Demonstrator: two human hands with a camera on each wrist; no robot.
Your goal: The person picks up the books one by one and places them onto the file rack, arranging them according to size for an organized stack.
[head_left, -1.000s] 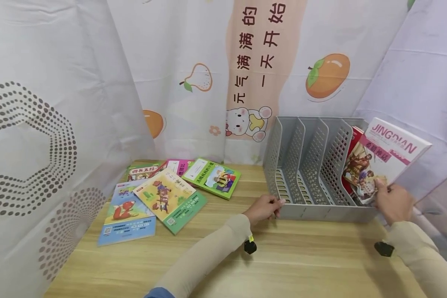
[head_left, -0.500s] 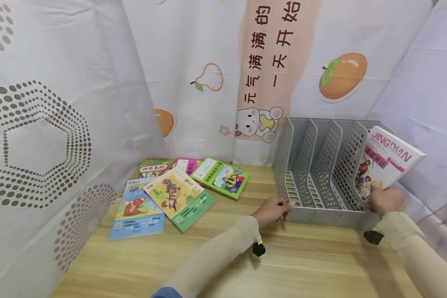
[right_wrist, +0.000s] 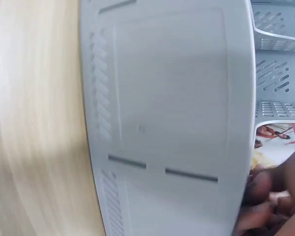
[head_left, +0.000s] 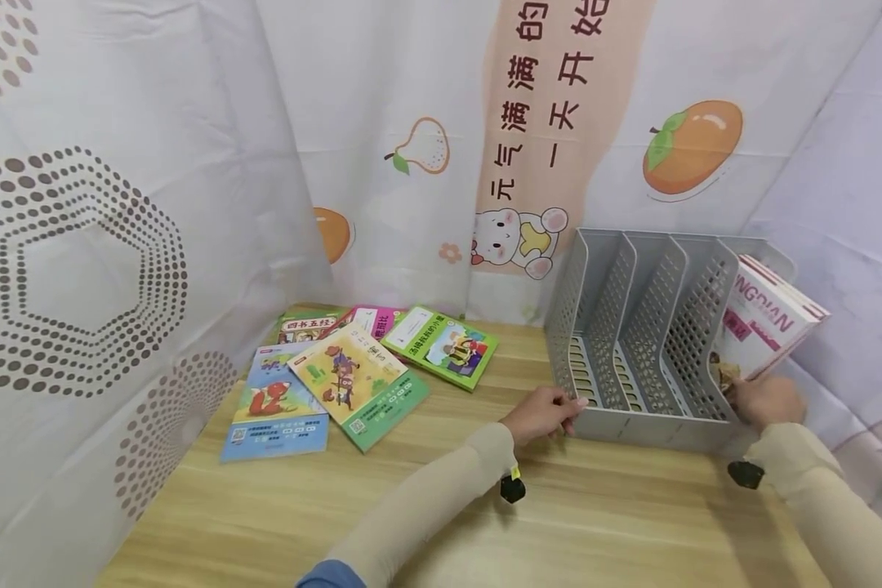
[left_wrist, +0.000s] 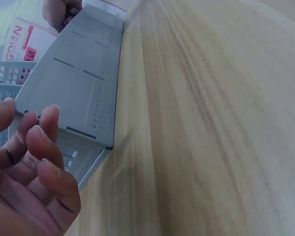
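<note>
A grey desktop file rack [head_left: 647, 426] with upright perforated dividers stands on the wooden table. In its rightmost compartment a white book [head_left: 763, 317] with pink "JINGDIAN" lettering leans back to the right, in front of another book. My right hand [head_left: 772, 402] grips this book by its lower edge, behind the rack's front wall; its fingertips are partly hidden in the right wrist view. My left hand [head_left: 540, 416] pinches the rack's front left corner, thumb on the rim and fingers curled against the outside, as the left wrist view shows.
Several children's books lie overlapping on the left of the table, among them a blue one [head_left: 275, 408], a yellow-green one [head_left: 363, 384] and a bright green one [head_left: 444, 347]. Printed white curtains [head_left: 404, 82] hang close behind and along both sides.
My right hand has lowered the white book deeper into the rightmost compartment, and the book beside it shows less. My left hand stays at the rack's corner. The head view has shifted slightly right.
</note>
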